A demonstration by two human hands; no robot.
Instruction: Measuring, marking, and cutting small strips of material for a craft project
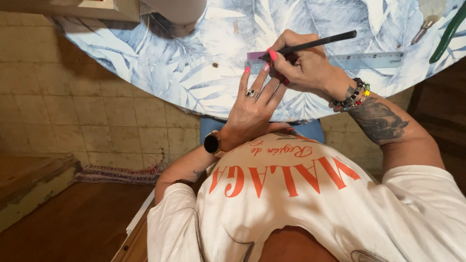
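My right hand [303,65] grips a long dark pencil [320,42], its tip touching the upper edge of a clear plastic ruler [369,60] near the ruler's left end. My left hand [252,104] lies flat with fingers spread, fingertips pressing down the ruler's left end and a small purple piece [256,55] under it. The ruler lies across a round table with a blue and white leaf-print cloth [194,68]. A dark watch sits on my left wrist and a beaded bracelet on my right.
A green-handled tool [449,31] and a small metal tool [423,29] lie at the table's far right. A white object [177,12] and a wooden box [73,7] stand at the table's top left. Tiled floor, a woven rug [116,173] and a wooden step [29,179] lie to the left.
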